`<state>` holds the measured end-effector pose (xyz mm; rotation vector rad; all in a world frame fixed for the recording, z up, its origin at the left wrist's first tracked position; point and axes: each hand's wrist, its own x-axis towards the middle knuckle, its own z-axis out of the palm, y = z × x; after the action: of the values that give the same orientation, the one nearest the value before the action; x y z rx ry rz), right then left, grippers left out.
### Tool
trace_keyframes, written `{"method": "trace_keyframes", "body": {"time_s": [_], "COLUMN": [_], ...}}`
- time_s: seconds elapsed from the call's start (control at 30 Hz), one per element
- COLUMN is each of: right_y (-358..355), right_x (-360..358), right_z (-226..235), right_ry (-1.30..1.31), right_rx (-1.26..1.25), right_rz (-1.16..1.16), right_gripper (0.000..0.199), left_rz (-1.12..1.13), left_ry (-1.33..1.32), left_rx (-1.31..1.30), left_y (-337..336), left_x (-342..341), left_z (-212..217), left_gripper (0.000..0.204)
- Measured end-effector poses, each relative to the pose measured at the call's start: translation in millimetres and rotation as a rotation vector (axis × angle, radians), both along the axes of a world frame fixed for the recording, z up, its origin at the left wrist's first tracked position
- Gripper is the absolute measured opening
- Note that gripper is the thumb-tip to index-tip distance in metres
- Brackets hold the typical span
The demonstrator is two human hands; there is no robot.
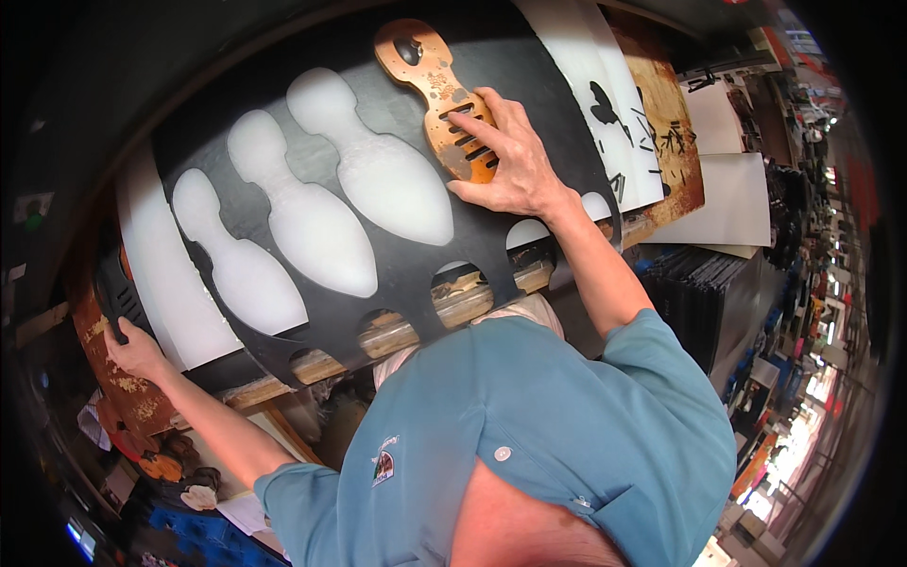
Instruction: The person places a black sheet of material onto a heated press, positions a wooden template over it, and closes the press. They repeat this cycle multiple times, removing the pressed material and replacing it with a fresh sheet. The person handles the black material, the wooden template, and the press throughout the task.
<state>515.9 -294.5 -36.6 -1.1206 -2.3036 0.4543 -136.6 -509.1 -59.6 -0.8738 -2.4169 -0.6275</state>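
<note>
My right hand grips a copper-coloured, sole-shaped cutting die with an oval hole at its far end and a row of slots. The thumb is at its near edge and the fingers reach over the slotted part. Under the die lies a black sheet with several sole-shaped holes, through which white board shows. At the far left, my left hand holds the near end of a black slotted piece, like a cut sole; its far part is in shadow.
Round notches line the sheet's near edge, along the wooden bench edge. Small black offcuts lie on the right of the board. A stack of dark sheets stands at right. Brown pieces sit at lower left.
</note>
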Motion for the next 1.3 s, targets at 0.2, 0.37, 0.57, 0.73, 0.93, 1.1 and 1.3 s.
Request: {"method": "trace_keyframes", "body": {"time_s": [0.2, 0.37, 0.57, 0.73, 0.93, 1.1, 1.3], "right_y": [-16.2, -39.7, -3.3, -3.5, 13.9, -32.5, -103.2], "right_x": [36.4, 108.9, 211.8, 210.7, 153.5, 190.0, 191.6], "right_z": [-8.4, -32.7, -53.0, -15.0, 72.1, 28.2, -67.6], "right_ry": [0.152, -0.254, -0.243, 0.203, 0.502, 0.483, 0.157], "right_rx": [0.033, 0.139, 0.239, 0.386, 0.581, 0.398, 0.325], "right_rz": [-0.088, -0.126, -0.485, -0.588, -0.376, -0.334, -0.603], "right_gripper": [0.072, 0.045, 0.032, 0.017, 0.013, 0.02, 0.018], "left_rz": [-0.504, -1.251, -1.256, -1.243, -1.245, -1.214, -1.067], "left_ry": [-0.593, -0.709, -0.252, -0.209, -0.134, -0.063, -0.339], "left_rx": [0.278, 0.161, 0.111, 0.051, 0.111, 0.089, 0.293], "left_y": [20.2, -15.4, -12.2, -17.0, -19.1, -21.3, -13.8], "left_x": [231.8, 427.4, 463.2, 456.0, 452.1, 453.4, 500.8], "left_z": [28.9, 15.9, -21.7, -21.2, -27.9, -23.8, -26.8], "left_gripper": [0.03, 0.017, 0.028, 0.023, 0.02, 0.015, 0.016]}}
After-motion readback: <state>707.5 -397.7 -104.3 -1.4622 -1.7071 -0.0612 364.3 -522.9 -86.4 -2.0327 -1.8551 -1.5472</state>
